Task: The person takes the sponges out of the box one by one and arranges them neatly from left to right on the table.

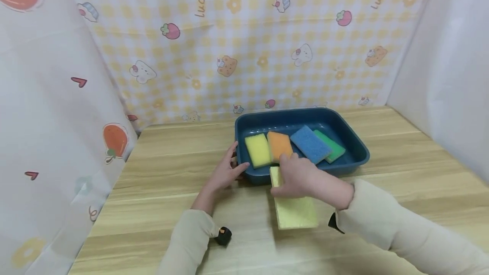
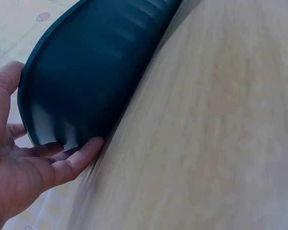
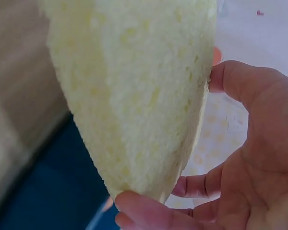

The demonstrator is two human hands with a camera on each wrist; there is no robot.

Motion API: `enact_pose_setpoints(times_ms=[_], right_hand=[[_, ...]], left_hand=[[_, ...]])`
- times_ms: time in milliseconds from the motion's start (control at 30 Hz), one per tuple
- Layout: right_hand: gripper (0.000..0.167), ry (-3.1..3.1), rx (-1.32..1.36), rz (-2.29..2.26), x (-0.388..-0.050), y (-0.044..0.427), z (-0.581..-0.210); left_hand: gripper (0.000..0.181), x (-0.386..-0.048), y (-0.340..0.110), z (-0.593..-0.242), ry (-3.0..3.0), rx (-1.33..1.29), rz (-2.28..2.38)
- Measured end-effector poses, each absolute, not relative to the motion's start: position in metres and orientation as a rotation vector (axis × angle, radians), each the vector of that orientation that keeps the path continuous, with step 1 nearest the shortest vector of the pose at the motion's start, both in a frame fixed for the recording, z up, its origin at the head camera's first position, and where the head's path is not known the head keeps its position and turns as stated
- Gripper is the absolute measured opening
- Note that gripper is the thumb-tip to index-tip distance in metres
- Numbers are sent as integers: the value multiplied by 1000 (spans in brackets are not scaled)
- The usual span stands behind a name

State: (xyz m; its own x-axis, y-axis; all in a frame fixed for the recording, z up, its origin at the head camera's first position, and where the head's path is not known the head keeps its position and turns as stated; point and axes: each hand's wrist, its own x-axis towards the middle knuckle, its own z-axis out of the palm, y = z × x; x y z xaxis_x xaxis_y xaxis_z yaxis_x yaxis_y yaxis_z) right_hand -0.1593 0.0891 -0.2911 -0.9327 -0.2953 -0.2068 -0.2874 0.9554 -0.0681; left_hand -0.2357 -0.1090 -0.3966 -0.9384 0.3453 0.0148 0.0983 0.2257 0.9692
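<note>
My right hand (image 1: 298, 177) grips a pale yellow sponge (image 1: 294, 213) by its upper end, between thumb and fingers, in front of the dark blue tray (image 1: 355, 165). Up close in the right wrist view, that sponge (image 3: 149, 86) looks porous, with the thumb and fingertips against its edges. At the tray's near left corner, my left hand (image 1: 225, 173) holds the wall with thumb and fingers spread round it. Inside lie a yellow sponge (image 1: 258, 150), an orange sponge (image 1: 279, 145), a blue sponge (image 1: 310, 144) and a green sponge (image 1: 336, 147), partly beneath the blue one.
The tray stands on a wood-grain table (image 1: 168, 177) close to a patterned cloth backdrop (image 1: 244, 46). White cloth also hangs at the left and right sides. A small black object (image 1: 223, 236) is at the left cuff.
</note>
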Motion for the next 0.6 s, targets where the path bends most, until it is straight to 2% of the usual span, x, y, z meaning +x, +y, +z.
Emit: enact_pose_setpoints(times_ms=[333, 600], right_hand=[[76, 2805, -462, -99, -141, 68, -314], [85, 2810, -460, -23, -138, 52, -352]], left_hand=[[77, -235, -111, -394, 2283, 420, 1791], [77, -232, -111, -392, 2294, 430, 1765]])
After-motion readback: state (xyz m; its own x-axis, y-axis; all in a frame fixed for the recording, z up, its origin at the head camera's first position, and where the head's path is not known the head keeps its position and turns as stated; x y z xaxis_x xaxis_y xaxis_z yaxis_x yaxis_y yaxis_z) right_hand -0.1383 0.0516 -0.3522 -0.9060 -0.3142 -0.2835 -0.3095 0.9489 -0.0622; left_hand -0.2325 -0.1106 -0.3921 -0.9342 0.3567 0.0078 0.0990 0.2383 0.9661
